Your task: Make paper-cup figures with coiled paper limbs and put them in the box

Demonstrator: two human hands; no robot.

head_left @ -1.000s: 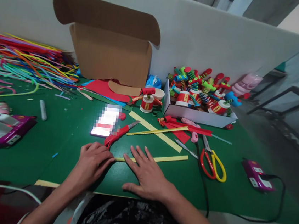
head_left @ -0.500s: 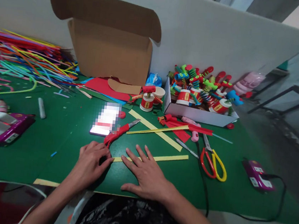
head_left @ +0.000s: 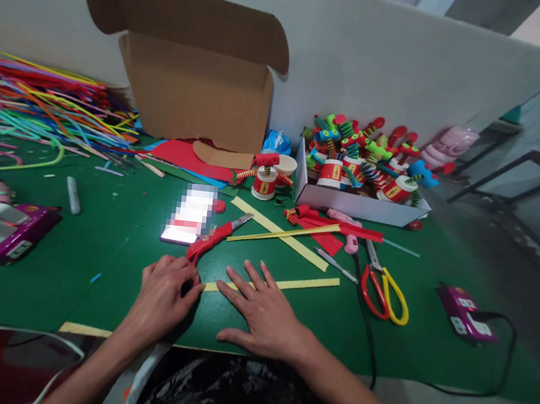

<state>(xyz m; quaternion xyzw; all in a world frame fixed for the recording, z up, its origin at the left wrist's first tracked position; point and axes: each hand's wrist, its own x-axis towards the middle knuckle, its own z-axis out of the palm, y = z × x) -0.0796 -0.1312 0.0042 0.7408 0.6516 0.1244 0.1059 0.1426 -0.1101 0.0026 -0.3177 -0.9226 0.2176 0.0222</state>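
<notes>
My left hand (head_left: 162, 295) lies curled on the green mat (head_left: 100, 261), its fingertips pinching the left end of a thin yellow paper strip (head_left: 290, 286). My right hand (head_left: 263, 310) rests flat with fingers spread, pressing that same strip down on the mat. Just beyond my left hand lie a red utility knife (head_left: 212, 240) and a lit phone (head_left: 189, 214).
An open cardboard box (head_left: 189, 91) stands at the back. Pipe cleaners (head_left: 33, 106) pile at the left, a white box of paper-cup toys (head_left: 360, 173) at the right. Scissors (head_left: 383, 291), more yellow strips (head_left: 281, 234), and two purple glue guns (head_left: 463, 314) (head_left: 1, 231) lie around.
Both hands stay nearly still on the strip; my left fingers have curled slightly tighter at its end. The view has shifted a little.
</notes>
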